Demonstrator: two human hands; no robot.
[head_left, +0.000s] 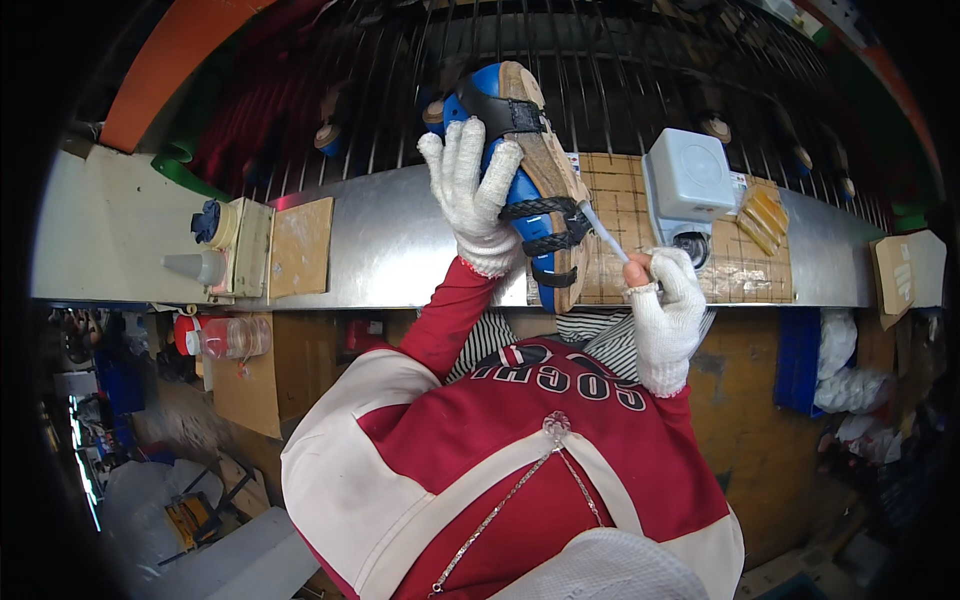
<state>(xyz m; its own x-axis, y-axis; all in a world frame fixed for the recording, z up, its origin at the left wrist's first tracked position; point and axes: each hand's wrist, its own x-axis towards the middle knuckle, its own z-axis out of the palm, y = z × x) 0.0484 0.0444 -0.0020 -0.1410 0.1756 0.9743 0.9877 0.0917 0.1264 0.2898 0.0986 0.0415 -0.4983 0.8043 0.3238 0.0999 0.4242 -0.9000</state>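
Observation:
A sandal with dark straps and a tan sole sits on a blue shoe last, tilted on its side with the sole edge to the right. My left hand, in a white knitted glove, grips it from the left, fingers spread over the last and upper. In my gloved right hand, whose thumb and fingertip are bare, a thin white brush is pinched. Its tip meets the sole edge near the woven straps; the exact contact is too small to tell. A gridded brown board lies beneath.
On the bench, a white plastic container and a yellowish block stand right of the sandal. Left are a cardboard piece and a grey cone. Metal rods with other lasts run behind. A clear bottle lies below the bench top.

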